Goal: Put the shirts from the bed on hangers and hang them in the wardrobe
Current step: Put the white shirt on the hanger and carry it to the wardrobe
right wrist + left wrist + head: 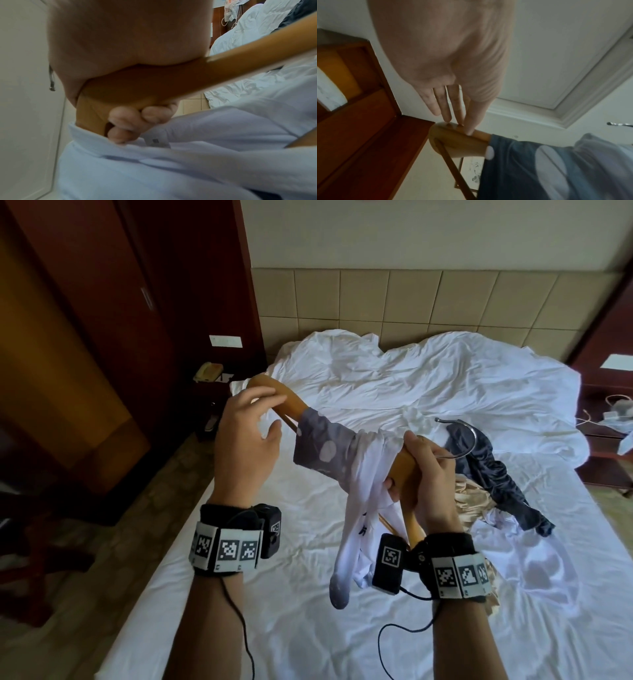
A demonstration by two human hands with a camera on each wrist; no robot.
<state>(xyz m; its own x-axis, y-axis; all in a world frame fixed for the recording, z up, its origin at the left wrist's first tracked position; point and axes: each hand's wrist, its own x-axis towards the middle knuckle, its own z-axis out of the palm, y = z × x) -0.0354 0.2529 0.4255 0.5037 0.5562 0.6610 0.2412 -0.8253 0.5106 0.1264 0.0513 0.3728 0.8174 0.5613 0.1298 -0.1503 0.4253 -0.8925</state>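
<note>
I hold a wooden hanger (pixel 291 402) above the bed, its metal hook (pixel 469 440) pointing right. A white shirt with grey dotted sleeves (pixel 346 474) is bunched along the hanger's middle and hangs down. My right hand (pixel 424 470) grips the hanger's centre, fingers curled round the wood (pixel 137 119). My left hand (pixel 250 433) is at the hanger's bare left end, its straight fingertips (pixel 469 129) touching the top of the wood (pixel 453 142) beside the grey sleeve (pixel 530 169). A dark navy shirt (pixel 493 477) and a beige garment (pixel 469 501) lie on the bed.
The white rumpled bed (pixel 342 594) fills the middle. A dark red wardrobe (pixel 85 320) stands on the left, with a bedside table and phone (pixel 207 371) by it. Another bedside table (pixel 609 419) with cables is at the right.
</note>
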